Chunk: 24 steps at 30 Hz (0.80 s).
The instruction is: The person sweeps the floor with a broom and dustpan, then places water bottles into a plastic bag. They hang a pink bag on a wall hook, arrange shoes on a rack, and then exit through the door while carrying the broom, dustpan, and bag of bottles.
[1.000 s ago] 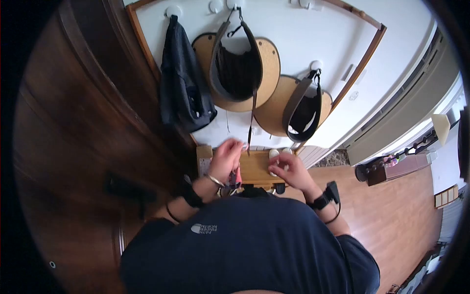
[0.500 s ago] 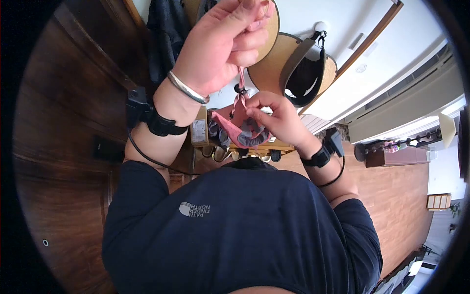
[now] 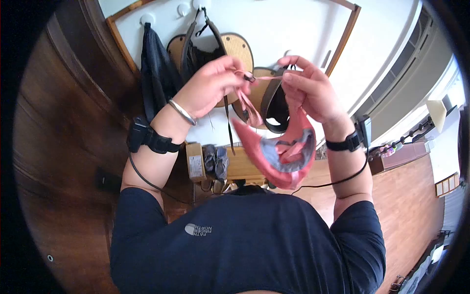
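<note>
White wall (image 3: 289, 29) and hooks form the backdrop at an entryway, where two straw-brimmed sun hats (image 3: 239, 49) and a dark garment (image 3: 157, 73) hang behind a person in a dark T-shirt (image 3: 245, 240) handling a pink hat (image 3: 279, 157). The left hand (image 3: 215, 85), a silver bangle (image 3: 182, 111) at its wrist, has its grip closed on a pink strap (image 3: 267, 78) beside a small black toggle (image 3: 249, 77). Opposite, the right hand (image 3: 311, 90) pinches the strap between thumb and forefinger, drawing that stretch nearly level; whether its other fingers also grasp the cloth cannot be told. The hat hangs tilted just below the right hand, its grey lining showing, while a loop of strap dangles under the left. Below, a cardboard box (image 3: 195, 164) and grey shoes (image 3: 215, 160) sit beside each other at the left end of a wooden bench (image 3: 240, 164).
</note>
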Available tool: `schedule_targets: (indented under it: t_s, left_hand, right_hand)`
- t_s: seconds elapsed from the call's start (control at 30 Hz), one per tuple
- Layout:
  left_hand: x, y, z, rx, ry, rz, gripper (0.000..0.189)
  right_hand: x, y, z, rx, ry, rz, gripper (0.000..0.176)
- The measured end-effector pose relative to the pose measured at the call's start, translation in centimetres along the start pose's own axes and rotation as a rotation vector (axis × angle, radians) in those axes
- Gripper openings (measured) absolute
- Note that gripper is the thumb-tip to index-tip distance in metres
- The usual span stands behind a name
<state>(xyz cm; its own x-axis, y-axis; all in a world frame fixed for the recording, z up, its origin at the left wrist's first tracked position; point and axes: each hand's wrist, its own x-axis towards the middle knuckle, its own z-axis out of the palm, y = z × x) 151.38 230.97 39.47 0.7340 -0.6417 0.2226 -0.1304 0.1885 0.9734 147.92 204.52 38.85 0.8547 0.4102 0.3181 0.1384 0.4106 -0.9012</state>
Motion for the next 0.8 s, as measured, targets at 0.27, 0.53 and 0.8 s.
schedule_targets:
  t_s: [0.27,0.53,0.8]
  left_hand:
    - [5.8,5.9,-0.4,0.512,0.318,0.507,0.013]
    - [12.9,5.9,-3.5,1.357,0.711,0.929,0.019]
    - [11.8,4.9,-2.7,1.591,0.585,0.771,0.02]
  right_hand:
    - [6.4,-6.3,-0.5,-0.851,0.25,-0.43,0.019]
    - [14.4,-5.1,-3.6,-0.997,0.354,-0.636,0.036]
    - [13.3,-4.3,-7.4,-0.891,0.266,-0.278,0.027]
